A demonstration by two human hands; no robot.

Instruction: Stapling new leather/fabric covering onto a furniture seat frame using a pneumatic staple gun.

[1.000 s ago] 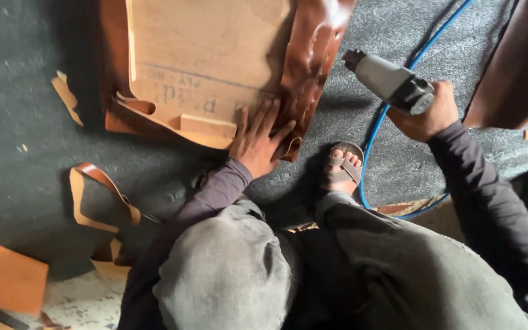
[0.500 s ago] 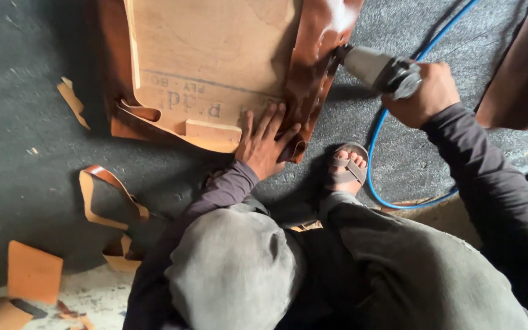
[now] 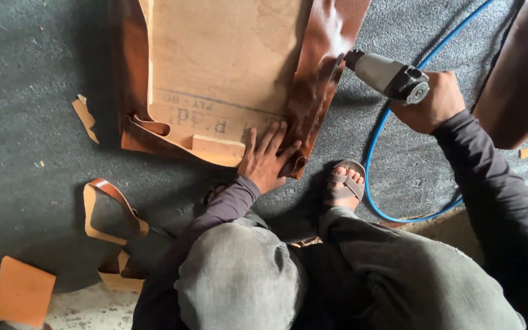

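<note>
A plywood panel (image 3: 227,67) lies on the floor, wrapped at its edges in brown leather (image 3: 322,73). My left hand (image 3: 267,157) presses flat, fingers spread, on the panel's near corner where the leather folds over. My right hand (image 3: 432,101) grips a grey pneumatic staple gun (image 3: 386,74), its nose touching the folded leather edge on the panel's right side. A row of staples shows along that leather strip. A blue air hose (image 3: 377,153) runs from the tool.
Dark grey carpet (image 3: 32,73) covers the floor. Leather offcuts (image 3: 108,214) and a tan scrap (image 3: 22,290) lie at lower left. My sandalled foot (image 3: 344,182) rests by the panel's corner. Another brown leather piece (image 3: 514,91) sits at the right.
My right hand brought the staple gun left and down until its nose met the leather edge. My left hand stayed pressed on the panel corner.
</note>
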